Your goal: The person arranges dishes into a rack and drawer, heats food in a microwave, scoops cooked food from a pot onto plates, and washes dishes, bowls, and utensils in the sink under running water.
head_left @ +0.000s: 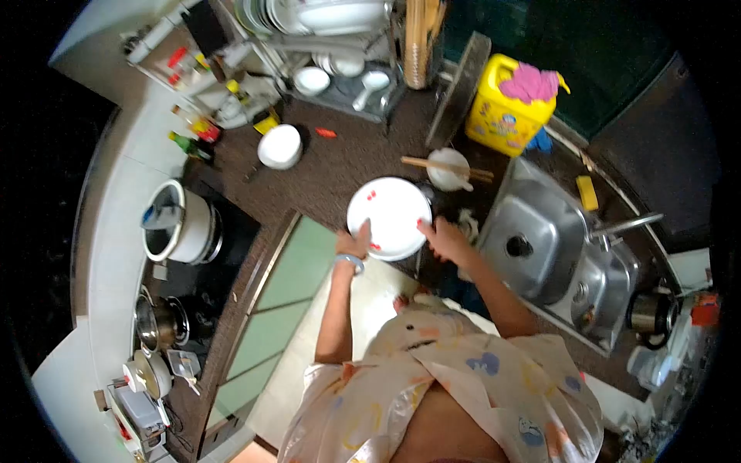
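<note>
A round white plate (390,212) with a few small red marks is held in front of my body, at the counter's front edge. My left hand (355,241) grips its lower left rim, thumb over the top and a light bracelet at the wrist. On the right rim, my right hand (446,238) is closed with the thumb on top; the fingers beneath are hidden. Just behind the plate stands a small white bowl (448,171) with chopsticks (480,175) lying across it.
To the right is a steel double sink (532,216) with a faucet (629,224). A yellow jug (509,116) carries a pink cloth (531,82). A white bowl (280,147), dish rack (332,42) and large pot (181,224) stand left and behind.
</note>
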`<action>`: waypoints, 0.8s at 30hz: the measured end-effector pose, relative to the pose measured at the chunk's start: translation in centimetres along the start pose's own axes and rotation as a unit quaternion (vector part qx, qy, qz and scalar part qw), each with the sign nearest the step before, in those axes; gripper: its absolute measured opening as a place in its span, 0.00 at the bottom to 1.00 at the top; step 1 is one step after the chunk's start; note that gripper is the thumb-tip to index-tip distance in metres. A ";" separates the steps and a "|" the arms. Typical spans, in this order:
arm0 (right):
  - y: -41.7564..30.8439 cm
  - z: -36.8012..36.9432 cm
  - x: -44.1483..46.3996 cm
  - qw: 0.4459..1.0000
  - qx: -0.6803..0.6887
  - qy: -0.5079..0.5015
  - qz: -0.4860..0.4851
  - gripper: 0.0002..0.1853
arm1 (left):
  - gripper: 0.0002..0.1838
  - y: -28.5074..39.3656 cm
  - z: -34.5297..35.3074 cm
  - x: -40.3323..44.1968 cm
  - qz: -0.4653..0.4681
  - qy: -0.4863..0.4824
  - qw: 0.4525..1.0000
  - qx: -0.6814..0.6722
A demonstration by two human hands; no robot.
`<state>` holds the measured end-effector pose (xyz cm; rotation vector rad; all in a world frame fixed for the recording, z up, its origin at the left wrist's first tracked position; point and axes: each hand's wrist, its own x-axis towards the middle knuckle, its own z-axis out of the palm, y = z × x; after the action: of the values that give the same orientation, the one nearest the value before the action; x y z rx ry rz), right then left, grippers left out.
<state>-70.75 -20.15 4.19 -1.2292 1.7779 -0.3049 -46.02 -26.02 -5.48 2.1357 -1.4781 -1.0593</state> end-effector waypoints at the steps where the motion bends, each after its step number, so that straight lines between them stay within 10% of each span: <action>1: 2.9 2.0 2.7 0.999 -0.024 0.001 -0.026 0.35 | 0.45 0.9 -0.6 -0.2 -0.026 -0.063 0.995 -0.066; 6: 1.2 3.1 2.1 0.990 0.141 0.003 0.025 0.29 | 0.29 2.8 -2.7 -1.6 -0.100 -0.201 0.951 -0.211; 15: 3.4 3.3 2.2 0.935 0.349 -0.069 -0.013 0.24 | 0.23 3.8 -2.0 -3.9 -0.080 -0.113 0.934 -0.331; 24: 1.0 -1.7 0.3 0.935 0.288 -0.033 -0.203 0.28 | 0.27 7.4 -5.0 -7.9 0.141 -0.071 0.913 -0.375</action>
<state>-72.73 -20.35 4.30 -1.1366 1.2256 -0.9404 -48.59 -22.49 5.64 1.2936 -1.1189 -1.3959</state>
